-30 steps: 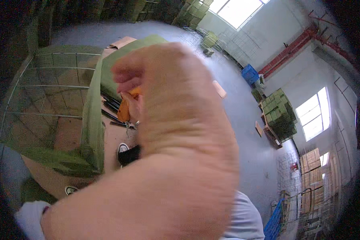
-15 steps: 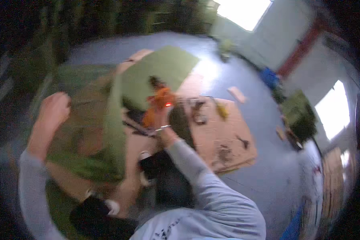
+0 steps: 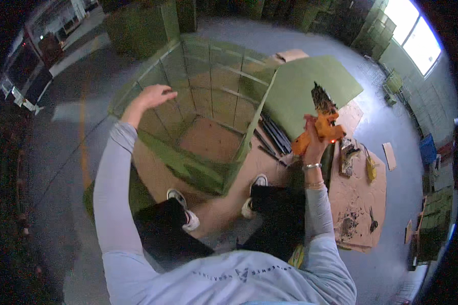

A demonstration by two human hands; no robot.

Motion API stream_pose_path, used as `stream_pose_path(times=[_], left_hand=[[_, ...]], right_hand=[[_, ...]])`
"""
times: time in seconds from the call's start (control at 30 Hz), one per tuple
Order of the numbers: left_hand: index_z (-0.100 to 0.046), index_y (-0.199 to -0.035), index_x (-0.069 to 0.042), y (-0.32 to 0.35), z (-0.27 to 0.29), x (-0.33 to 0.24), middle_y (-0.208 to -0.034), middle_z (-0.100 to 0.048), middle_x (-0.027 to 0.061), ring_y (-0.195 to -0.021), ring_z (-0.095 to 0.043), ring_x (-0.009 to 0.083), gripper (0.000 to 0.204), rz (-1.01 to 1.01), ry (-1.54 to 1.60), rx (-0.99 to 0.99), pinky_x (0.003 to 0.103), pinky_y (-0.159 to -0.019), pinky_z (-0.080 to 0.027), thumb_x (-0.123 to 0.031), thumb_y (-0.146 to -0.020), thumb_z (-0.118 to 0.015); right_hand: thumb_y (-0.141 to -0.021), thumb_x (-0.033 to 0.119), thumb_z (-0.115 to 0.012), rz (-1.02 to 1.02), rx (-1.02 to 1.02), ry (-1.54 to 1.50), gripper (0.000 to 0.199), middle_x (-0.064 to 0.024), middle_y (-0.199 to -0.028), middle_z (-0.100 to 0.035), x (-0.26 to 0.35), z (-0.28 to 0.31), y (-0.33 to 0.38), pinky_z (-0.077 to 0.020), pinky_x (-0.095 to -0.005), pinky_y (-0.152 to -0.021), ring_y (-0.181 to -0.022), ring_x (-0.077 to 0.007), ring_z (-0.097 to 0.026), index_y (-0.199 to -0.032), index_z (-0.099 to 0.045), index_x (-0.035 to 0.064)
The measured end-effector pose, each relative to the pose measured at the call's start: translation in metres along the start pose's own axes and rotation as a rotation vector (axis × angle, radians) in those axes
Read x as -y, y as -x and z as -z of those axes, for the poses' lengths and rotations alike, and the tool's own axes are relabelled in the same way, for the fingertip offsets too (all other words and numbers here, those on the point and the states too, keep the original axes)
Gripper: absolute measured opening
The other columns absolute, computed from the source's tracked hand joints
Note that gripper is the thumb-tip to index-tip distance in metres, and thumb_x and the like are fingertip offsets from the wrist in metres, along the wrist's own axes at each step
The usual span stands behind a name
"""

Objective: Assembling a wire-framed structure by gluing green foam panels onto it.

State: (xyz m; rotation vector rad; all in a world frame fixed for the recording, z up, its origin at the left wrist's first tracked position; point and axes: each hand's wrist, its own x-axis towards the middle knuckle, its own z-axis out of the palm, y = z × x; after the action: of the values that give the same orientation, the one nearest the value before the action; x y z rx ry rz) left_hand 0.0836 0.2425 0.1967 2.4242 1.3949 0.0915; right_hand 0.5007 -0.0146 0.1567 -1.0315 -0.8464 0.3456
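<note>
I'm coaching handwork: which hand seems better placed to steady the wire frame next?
Probably the left hand: it looks empty and appears nearer the wire frame, while the right hand holds an orange tool.

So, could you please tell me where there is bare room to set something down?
The green sheet looks bare between the frame and the held orange tool; so does the cardboard between the yellow object and the dark scraps. It's crowded around the black bars.

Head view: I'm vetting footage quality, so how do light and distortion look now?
Head view: upper-right window blown out to white, left background dim and grainy; head view: corners black, straight edges bending toward the rim; head view: orange tool in the right hand readable in outline.
</note>
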Motion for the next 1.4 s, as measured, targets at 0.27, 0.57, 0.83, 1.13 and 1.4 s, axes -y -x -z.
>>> stream_pose_path(times=[0.27, 0.57, 0.83, 1.13, 1.4], left_hand=[[-0.072, -0.087, -0.008, 0.031, 0.002, -0.025, -0.076, -0.067, 0.0094, -0.075, -0.064, 0.0252, 0.047, -0.209, -0.078, 0.049, 0.037, -0.069, -0.048, -0.053, -0.079, -0.065], [-0.072, -0.080, -0.009, 0.023, -0.011, -0.034, -0.064, -0.064, 0.0097, -0.062, -0.061, 0.0235, 0.030, -0.101, -0.045, 0.027, 0.036, -0.059, -0.045, -0.038, -0.078, -0.069], [-0.069, -0.068, -0.006, 0.037, -0.029, -0.031, -0.058, -0.060, 0.0119, -0.053, -0.057, 0.0241, 0.027, -0.182, -0.112, -0.105, 0.037, -0.054, -0.044, -0.031, -0.077, -0.072], [-0.067, -0.068, -0.004, 0.107, -0.031, -0.095, -0.056, -0.059, 0.0123, -0.053, -0.056, 0.0274, 0.037, -0.206, 0.101, -0.361, 0.037, -0.056, -0.045, -0.039, -0.077, -0.071], [-0.068, -0.067, -0.005, 0.153, -0.022, -0.096, -0.045, -0.047, 0.0046, -0.043, -0.044, 0.0168, 0.049, -0.215, 0.194, -0.111, 0.034, -0.048, -0.036, -0.050, -0.084, -0.062]], right_hand=[[-0.085, 0.002, -0.062, -0.052, 0.167, -0.044, 0.027, -0.0108, -0.109, -0.063, 0.000, -0.012, 0.005, -0.0439, -0.0349, -0.097, -0.103, -0.0205, -0.059, -0.110, -0.056, -0.0018], [-0.083, 0.001, -0.062, 0.002, 0.259, -0.249, 0.024, -0.0113, -0.106, -0.064, 0.028, -0.026, 0.015, -0.0446, -0.0350, -0.095, -0.103, -0.0213, -0.060, -0.107, -0.057, -0.0004], [-0.082, 0.002, -0.062, -0.169, 0.530, -0.206, 0.025, -0.0136, -0.107, -0.064, 0.064, -0.024, 0.048, -0.0435, -0.0352, -0.097, -0.107, -0.0248, -0.059, -0.105, -0.057, -0.0049], [-0.080, 0.008, -0.071, -0.591, 0.960, -0.186, 0.044, -0.0081, -0.118, -0.060, 0.112, 0.025, 0.084, -0.0419, -0.0342, -0.097, -0.113, -0.0198, -0.054, -0.121, -0.055, 0.0003], [-0.080, 0.005, -0.069, -0.598, 1.114, -0.042, 0.039, -0.0058, -0.117, -0.060, 0.155, 0.028, 0.094, -0.0415, -0.0309, -0.095, -0.111, -0.0174, -0.055, -0.118, -0.057, 0.0036]])
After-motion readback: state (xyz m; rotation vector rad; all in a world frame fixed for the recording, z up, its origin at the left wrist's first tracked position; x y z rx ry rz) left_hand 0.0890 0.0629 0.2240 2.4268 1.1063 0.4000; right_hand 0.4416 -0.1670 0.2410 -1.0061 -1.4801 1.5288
